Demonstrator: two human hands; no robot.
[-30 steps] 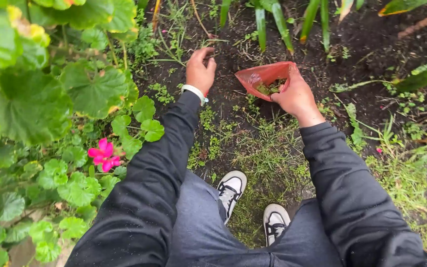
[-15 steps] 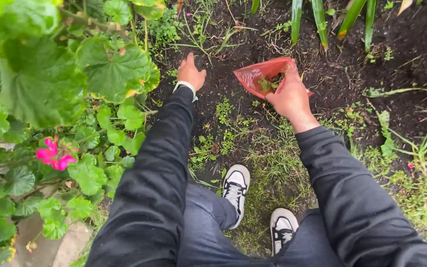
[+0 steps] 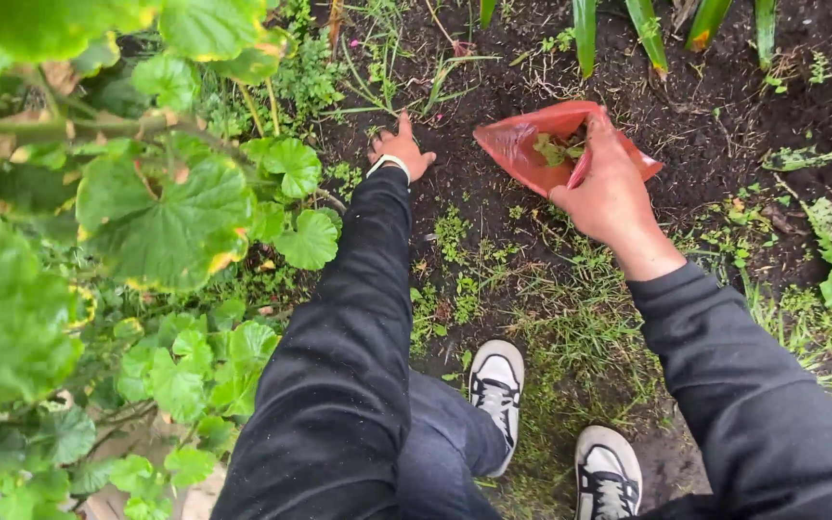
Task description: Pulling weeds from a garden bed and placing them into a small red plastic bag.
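Right hand (image 3: 611, 188) grips a crinkled red plastic bag (image 3: 532, 144) holding leafy weeds (image 3: 559, 149); left hand (image 3: 401, 149), seemingly open with fingers spread, touches crumbly dark soil (image 3: 493, 77)

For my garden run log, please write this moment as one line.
left hand: on dark soil, by small weeds | right hand: holds red bag open, green bits inside | round-leaf plants at left
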